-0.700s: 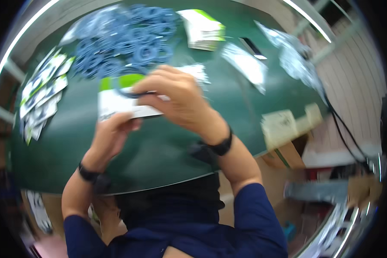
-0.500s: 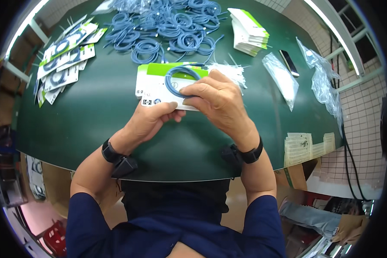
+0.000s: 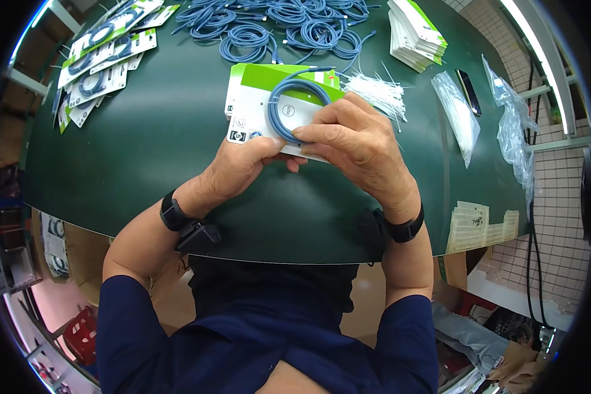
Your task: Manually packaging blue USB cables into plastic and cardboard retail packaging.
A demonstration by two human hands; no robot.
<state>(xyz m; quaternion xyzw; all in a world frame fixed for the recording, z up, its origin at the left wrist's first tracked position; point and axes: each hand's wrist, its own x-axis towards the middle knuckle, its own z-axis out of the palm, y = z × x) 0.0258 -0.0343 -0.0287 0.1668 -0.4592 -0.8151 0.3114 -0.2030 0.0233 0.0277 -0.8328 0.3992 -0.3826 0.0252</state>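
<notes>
My left hand grips the lower edge of a white and green packaging card, thumb on its face and fingers beneath. Behind it shows a second card's edge, at the upper left. A coiled blue cable lies against the card's face. My right hand pinches the lower part of that coil between thumb and fingers, over the card's right side. One cable end with its plug points right along the card's green top. Just beyond my right hand lies a heap of white cable ties.
Many coiled blue cables cover the far middle of the green table. Carded cables are piled at the far left. A stack of blank cards, a bag of ties, a phone and clear plastic lie right.
The view has shifted, so the table's things sit higher and farther right. Both hands keep hold of the card and coil; the coil's face now shows more fully.
</notes>
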